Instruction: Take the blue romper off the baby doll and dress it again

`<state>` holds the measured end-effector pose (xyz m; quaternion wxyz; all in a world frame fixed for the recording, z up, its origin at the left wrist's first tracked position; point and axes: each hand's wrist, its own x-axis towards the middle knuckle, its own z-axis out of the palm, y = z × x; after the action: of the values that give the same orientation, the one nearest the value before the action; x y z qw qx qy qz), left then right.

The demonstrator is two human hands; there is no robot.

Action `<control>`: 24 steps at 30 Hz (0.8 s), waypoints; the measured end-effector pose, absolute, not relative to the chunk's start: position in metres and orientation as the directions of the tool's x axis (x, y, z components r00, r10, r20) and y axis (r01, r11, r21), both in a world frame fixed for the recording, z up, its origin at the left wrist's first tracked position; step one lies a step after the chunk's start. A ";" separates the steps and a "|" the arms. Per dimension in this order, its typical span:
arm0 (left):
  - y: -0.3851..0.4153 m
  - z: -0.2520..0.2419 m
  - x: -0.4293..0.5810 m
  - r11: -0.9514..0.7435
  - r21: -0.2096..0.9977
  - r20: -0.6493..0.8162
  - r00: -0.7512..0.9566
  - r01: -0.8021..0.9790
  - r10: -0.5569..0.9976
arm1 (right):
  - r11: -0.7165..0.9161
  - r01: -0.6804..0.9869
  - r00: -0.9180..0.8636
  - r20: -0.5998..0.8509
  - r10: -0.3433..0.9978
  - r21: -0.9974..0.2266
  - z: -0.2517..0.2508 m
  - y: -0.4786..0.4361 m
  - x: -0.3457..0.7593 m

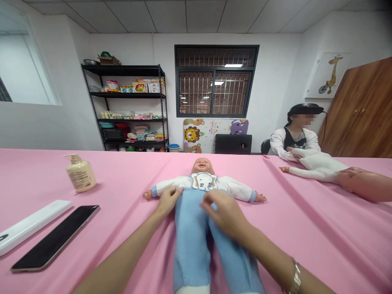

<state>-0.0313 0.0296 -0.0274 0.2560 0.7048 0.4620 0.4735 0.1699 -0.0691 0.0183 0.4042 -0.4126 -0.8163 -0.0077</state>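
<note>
A baby doll (199,196) lies on its back on a pink cloth (122,183), head away from me, arms spread. It wears a white top (228,187) with an elephant bib and blue fleece trousers (191,241). My left hand (168,201) grips the trousers' waist at the doll's side, by the white hem. My right hand (222,213) has its fingers gathered on the waist near the doll's middle, with a metal bracelet on that wrist. Both hands touch the doll, and the fingers partly hide the waistband.
On the cloth at left stand a cream pump bottle (81,173), a white oblong case (32,225) and a black smartphone (55,238). At right, a seated person (295,141) and another person's hand (349,179) handle a second doll (318,166) in white.
</note>
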 end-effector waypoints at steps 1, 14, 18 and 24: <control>0.028 -0.025 -0.031 -0.431 0.813 0.458 0.028 0.392 0.889 | 0.571 0.722 -0.206 0.666 0.717 -0.391 0.010 -0.049 0.183; 0.030 -0.023 -0.030 -0.395 0.774 0.511 -0.120 0.495 0.851 | 0.278 0.829 -0.099 0.360 0.928 -0.486 -0.074 0.024 0.244; 0.013 0.007 0.011 -0.529 0.633 0.614 0.049 0.565 0.787 | 0.246 0.828 -0.090 0.314 0.945 -0.503 -0.073 0.022 0.244; 0.011 0.015 0.088 -0.413 0.602 0.454 0.133 0.683 0.881 | 0.248 0.595 0.027 0.328 0.944 -0.764 -0.074 0.039 0.255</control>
<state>0.0885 0.0110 0.0149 0.1255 0.7420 0.5270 0.3948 0.2546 0.0392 -0.0740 0.4241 -0.5774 -0.6666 0.2059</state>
